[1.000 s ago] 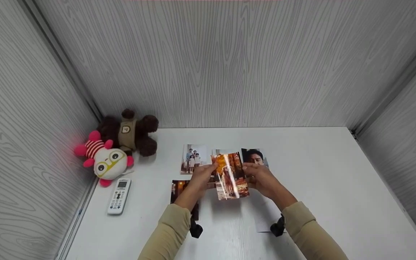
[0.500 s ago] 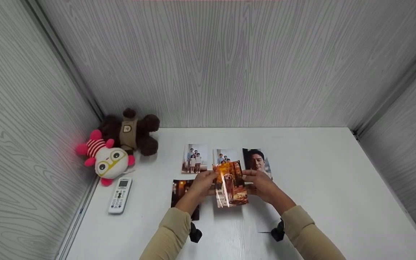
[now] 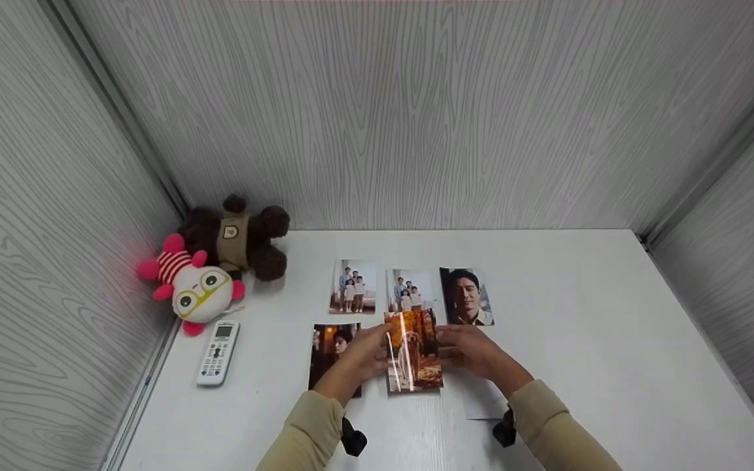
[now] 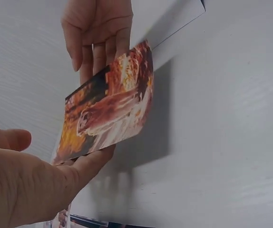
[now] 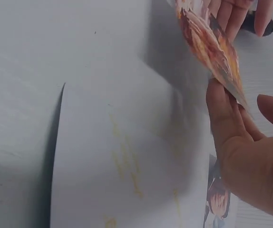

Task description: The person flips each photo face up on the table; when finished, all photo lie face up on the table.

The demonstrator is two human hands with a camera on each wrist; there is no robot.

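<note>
A glossy photo of a dog among autumn leaves [image 3: 413, 356] stands between my two hands, close over the table, slightly bent in the left wrist view. My left hand [image 3: 362, 354] supports its left edge with extended fingers [image 4: 96, 164] behind it, the thumb lifted away. On the opposite edge, my right hand [image 3: 474, 350] touches it with nearly straight fingers [image 5: 227, 111], thumb also apart. The dog photo overlaps the lower part of a family photo [image 3: 410, 288]. Left of it lies a dark portrait photo [image 3: 324, 356], partly hidden by my left hand.
Another family photo [image 3: 353, 288] and a portrait photo [image 3: 467, 296] lie in the back row. A face-down photo [image 5: 127, 156] with yellow marks sits below my right hand. At left are a remote control [image 3: 218, 353], a pink-and-white plush toy [image 3: 200, 294] and a brown plush bear [image 3: 233, 242].
Both hands have moved the dog photo toward the front and down, uncovering more of the middle family photo and the right portrait. The thumbs are now off the photo.
</note>
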